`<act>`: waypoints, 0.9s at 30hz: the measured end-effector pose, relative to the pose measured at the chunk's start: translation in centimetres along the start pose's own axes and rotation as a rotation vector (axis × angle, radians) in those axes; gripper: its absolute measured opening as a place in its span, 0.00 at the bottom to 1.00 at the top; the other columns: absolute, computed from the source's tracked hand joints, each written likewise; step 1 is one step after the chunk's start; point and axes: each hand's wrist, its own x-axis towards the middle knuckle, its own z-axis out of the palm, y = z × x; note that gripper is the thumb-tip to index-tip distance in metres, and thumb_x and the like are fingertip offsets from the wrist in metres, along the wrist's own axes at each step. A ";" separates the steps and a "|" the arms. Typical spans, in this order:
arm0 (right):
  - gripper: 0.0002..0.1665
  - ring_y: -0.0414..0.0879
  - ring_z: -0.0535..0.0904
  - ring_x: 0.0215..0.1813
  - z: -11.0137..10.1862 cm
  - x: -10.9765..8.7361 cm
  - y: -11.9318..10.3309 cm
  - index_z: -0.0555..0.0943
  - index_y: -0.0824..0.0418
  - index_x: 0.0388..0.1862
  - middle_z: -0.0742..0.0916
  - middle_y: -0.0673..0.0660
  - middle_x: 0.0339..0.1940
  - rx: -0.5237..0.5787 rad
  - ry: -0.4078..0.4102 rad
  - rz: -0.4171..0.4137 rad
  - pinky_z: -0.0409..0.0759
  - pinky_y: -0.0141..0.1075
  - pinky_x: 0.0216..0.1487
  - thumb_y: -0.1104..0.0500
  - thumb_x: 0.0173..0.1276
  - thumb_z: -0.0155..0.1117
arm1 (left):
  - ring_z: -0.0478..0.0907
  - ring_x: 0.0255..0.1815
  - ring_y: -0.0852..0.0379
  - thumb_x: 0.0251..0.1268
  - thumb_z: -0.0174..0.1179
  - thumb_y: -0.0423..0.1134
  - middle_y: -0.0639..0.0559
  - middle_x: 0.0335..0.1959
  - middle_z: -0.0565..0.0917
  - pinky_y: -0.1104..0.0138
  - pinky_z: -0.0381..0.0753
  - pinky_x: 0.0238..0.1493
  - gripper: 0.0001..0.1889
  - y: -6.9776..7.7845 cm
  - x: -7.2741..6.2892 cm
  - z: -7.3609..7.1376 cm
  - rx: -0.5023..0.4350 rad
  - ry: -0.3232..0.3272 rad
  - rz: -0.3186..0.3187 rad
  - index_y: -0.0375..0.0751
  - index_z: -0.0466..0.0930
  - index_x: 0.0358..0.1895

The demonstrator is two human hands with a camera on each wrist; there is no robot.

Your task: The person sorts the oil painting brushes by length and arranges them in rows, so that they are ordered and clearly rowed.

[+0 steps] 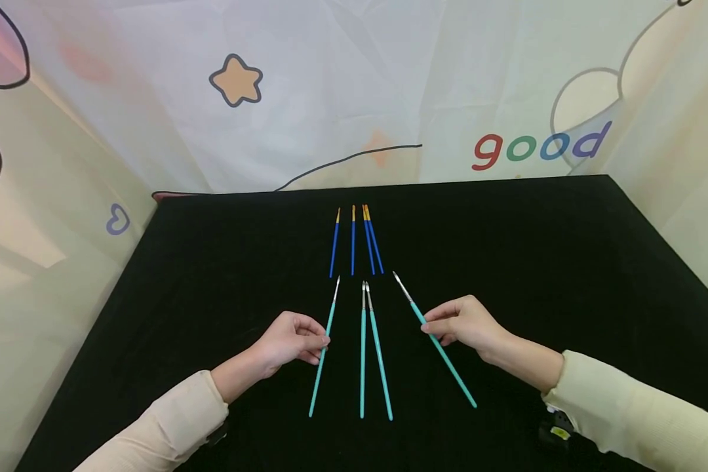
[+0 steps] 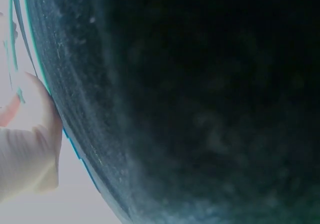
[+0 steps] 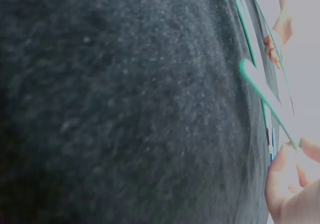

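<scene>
My left hand [image 1: 294, 337] pinches a teal-handled paintbrush [image 1: 321, 367] by its handle, bristles pointing away from me. On the other side, my right hand [image 1: 465, 324] pinches another teal paintbrush [image 1: 451, 368], its tip slanting to the far left. Between the hands lie two more teal paintbrushes [image 1: 362, 364], their tips close together and their handle ends spread. In the right wrist view, the thumb and fingers of the right hand [image 3: 295, 184] close on the teal handle [image 3: 270, 102]. The left wrist view catches part of the left hand [image 2: 32, 139] at its edge.
Farther back on the black tabletop [image 1: 212, 262] lies a group of several blue-handled paintbrushes [image 1: 353, 249] with yellow ferrules. Behind the table hangs a pale printed curtain [image 1: 342, 85] with a star and the word "good".
</scene>
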 end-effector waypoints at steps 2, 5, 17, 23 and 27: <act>0.15 0.45 0.80 0.32 0.3 0.2 0.0 0.79 0.72 0.42 0.84 0.54 0.30 0.017 -0.012 0.000 0.79 0.38 0.36 0.63 0.59 0.63 | 0.79 0.25 0.58 0.61 0.56 0.29 0.47 0.25 0.81 0.64 0.80 0.33 0.08 -0.1 0.1 0.0 -0.014 -0.011 -0.003 0.23 0.76 0.39; 0.15 0.45 0.80 0.32 0.7 0.6 0.1 0.79 0.73 0.42 0.84 0.54 0.30 0.037 -0.029 0.001 0.79 0.38 0.36 0.64 0.59 0.62 | 0.80 0.25 0.57 0.61 0.56 0.28 0.47 0.24 0.81 0.64 0.81 0.33 0.09 -0.2 0.4 0.0 -0.030 -0.024 -0.006 0.22 0.76 0.39; 0.13 0.43 0.80 0.30 2.2 1.3 -0.1 0.79 0.74 0.42 0.85 0.55 0.29 0.096 -0.030 0.026 0.80 0.37 0.35 0.66 0.60 0.61 | 0.81 0.26 0.55 0.61 0.55 0.28 0.44 0.25 0.82 0.62 0.81 0.33 0.09 0.2 0.9 0.0 -0.040 -0.031 -0.030 0.22 0.76 0.40; 0.13 0.44 0.81 0.29 2.4 1.6 0.1 0.78 0.74 0.43 0.85 0.57 0.29 0.123 -0.037 0.050 0.80 0.37 0.35 0.67 0.60 0.61 | 0.82 0.26 0.55 0.61 0.55 0.28 0.44 0.25 0.82 0.61 0.81 0.34 0.09 0.1 1.3 0.1 -0.044 -0.040 -0.052 0.23 0.76 0.40; 0.13 0.44 0.81 0.29 2.6 1.8 0.1 0.78 0.75 0.43 0.84 0.59 0.29 0.129 -0.058 0.052 0.80 0.37 0.35 0.68 0.60 0.60 | 0.82 0.25 0.55 0.61 0.55 0.27 0.44 0.24 0.82 0.61 0.81 0.33 0.08 0.1 1.7 0.2 -0.023 -0.039 -0.053 0.23 0.76 0.39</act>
